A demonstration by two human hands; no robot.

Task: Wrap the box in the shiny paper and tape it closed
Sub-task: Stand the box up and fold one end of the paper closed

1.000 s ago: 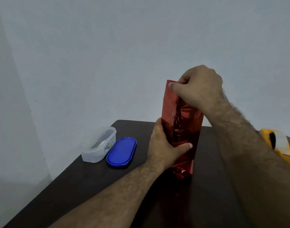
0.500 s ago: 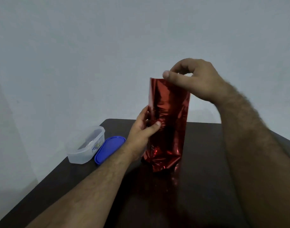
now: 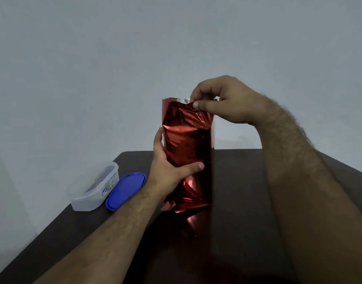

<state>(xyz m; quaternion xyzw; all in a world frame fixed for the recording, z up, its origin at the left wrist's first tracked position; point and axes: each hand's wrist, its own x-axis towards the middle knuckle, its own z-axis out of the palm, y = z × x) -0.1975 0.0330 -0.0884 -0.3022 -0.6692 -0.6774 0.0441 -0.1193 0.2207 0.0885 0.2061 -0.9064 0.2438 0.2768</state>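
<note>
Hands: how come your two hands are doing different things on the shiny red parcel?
The left hand wraps round the middle of the red parcel, thumb across the front; the right hand pinches only the paper's top edge. The left hand sits low, near the table; the right hand is up high. Both grip the same upright parcel.

Right hand [image 3: 227,101] now lower, pinching shiny paper [image 3: 187,140] top edge; yellow dispenser gone.

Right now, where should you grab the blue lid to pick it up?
Probably by its long edges, coming from above. The blue lid lies flat on the table, so there is nothing to get under. The clear tub sits close along its left side, so pinching across the near end looks easier.
</note>
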